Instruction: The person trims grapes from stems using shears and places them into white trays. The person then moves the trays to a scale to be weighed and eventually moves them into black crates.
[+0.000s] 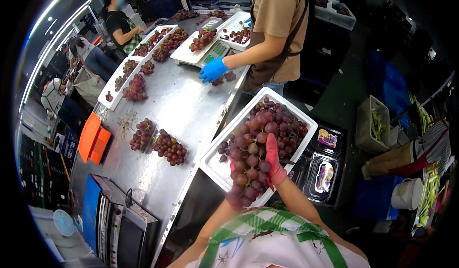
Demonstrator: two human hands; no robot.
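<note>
A large bunch of red grapes (249, 160) is held up above a white plastic tray (213, 164). My right hand (275, 160), in a pinkish-red glove, grips its right side with the thumb pointing up. A dark metal blade (287, 162) juts out beside that glove, and a bit of red handle shows under the palm; the tool looks like snips. Most of my left hand (232, 165) is hidden behind the bunch, which it supports from the left. More grapes (287, 124) fill the tray's far side, and loose ones (224, 149) lie at its left.
On the metal table (168, 103) are two packed grape bunches (168, 147), an orange bin (95, 138) and a boxy machine (125, 228). A co-worker's blue-gloved hand (214, 69) is by a weighing scale (195, 54). Clear plastic punnets (322, 176) sit right of my tray.
</note>
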